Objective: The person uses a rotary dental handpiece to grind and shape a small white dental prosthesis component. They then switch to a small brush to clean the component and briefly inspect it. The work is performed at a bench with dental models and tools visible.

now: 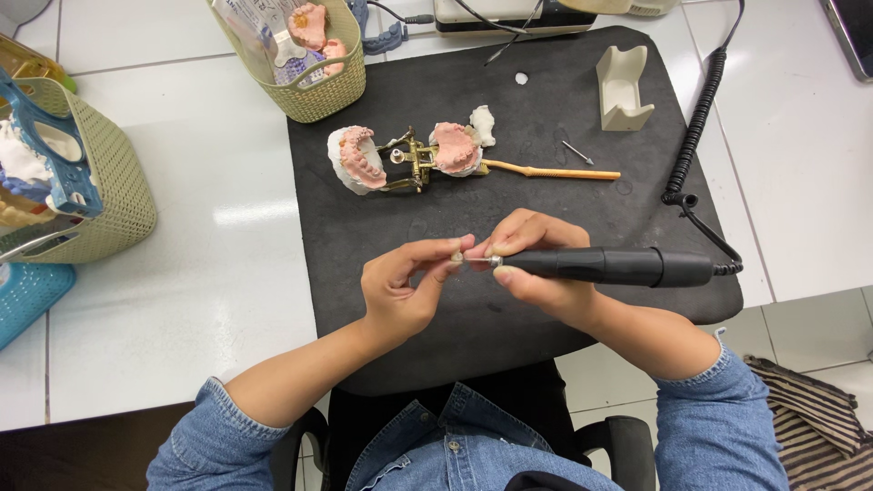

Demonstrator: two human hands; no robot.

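Observation:
My right hand point(536, 268) grips a black rotary handpiece point(618, 266) whose coiled black cable point(696, 127) runs up the right side of the dark mat point(546, 118). My left hand point(405, 282) pinches a small tooth-like piece at the metal tip point(475, 261) of the handpiece; the piece is mostly hidden by my fingertips. Farther back on the mat lies an open brass articulator with pink and white dental casts point(409, 156). A tan-handled tool point(555, 172) lies beside it.
A small metal bur point(576, 153) and a cream plastic holder point(624, 88) sit on the mat's far right. An olive basket point(309, 55) with casts stands at the back, another basket point(109, 191) at the left, and a blue basket point(27, 295) below it.

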